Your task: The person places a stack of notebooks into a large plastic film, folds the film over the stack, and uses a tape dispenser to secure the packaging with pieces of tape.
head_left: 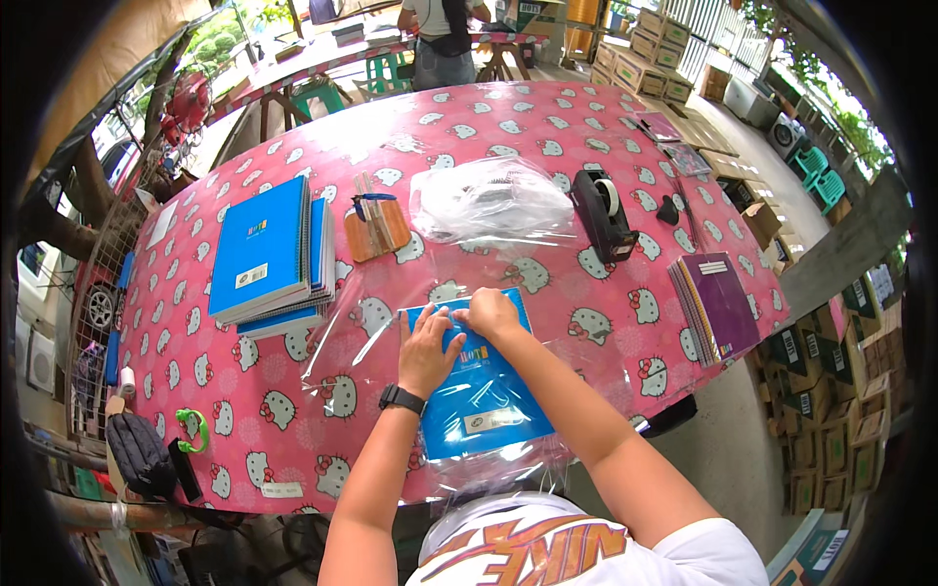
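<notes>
On my feed the blue notebook (496, 391) lies on the near side of the pink worktop (293, 425), close to the person's body, with clear plastic (489, 470) around it and past its lower edge. I see the left hand (427, 350) resting over its upper left part, fairly flat with the fingers spread, a black watch (401, 397) on that wrist. The right hand (490, 314) is just beside it at the top of the notebook, fingers bent; from this angle I can't tell whether they pinch the plastic or only press on it. Off to the left I have a stack of blue notebooks (262, 249), their spiral bindings on the right side, and next to it a brown wooden piece (363, 240). Beyond the hands sits a loose heap of clear plastic (493, 200), with a black tape dispenser (598, 217) to its right. Nearer the right edge I make out a purple notebook (721, 301), and at the left corner a green band (201, 431) beside a dark pouch (142, 456). Another person (442, 44) stands at a far table.
</notes>
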Demonstrator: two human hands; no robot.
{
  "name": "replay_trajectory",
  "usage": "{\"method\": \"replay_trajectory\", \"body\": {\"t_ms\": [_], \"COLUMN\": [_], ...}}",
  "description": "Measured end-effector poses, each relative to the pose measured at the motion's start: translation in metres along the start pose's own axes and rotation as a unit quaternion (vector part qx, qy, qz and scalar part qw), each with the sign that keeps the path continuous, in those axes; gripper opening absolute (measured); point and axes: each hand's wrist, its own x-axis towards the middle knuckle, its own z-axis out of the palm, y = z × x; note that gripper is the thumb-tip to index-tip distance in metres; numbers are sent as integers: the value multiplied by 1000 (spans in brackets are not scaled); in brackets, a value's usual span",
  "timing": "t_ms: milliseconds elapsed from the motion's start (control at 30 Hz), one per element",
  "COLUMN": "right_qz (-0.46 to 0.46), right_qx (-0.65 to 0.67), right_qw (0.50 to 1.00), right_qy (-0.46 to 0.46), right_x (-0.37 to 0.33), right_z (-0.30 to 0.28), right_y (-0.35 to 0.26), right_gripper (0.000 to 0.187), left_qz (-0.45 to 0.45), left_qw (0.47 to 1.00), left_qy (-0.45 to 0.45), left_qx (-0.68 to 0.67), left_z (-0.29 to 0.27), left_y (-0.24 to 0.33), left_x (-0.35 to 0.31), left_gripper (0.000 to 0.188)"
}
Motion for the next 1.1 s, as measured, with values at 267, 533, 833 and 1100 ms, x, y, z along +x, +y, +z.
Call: {"method": "replay_trajectory", "body": {"t_ms": [267,533,833,1100], "right_qz": [55,-37,-28,-99], "right_qx": [-128,216,-78,97], "right_qw": [990,972,997,988], "right_qy": [13,-80,0,72], "right_x": [-53,-189,-197,-197], "right_z": [-29,-17,13,-46], "right_y": [9,95,91,64], "right_gripper": [58,65,46,38], "left_qz": [-125,-327,-250,-252], "left_qw": [965,891,960,960], "left_qy": [-59,-144,-129,23], "left_qx": [221,-280,-12,-120], "left_z": [-4,-58,-52,-105], "left_y": [-7,-5,53,60], "left_x": [-1,-108,-139,-105], "left_gripper": [54,91,87,56]}}
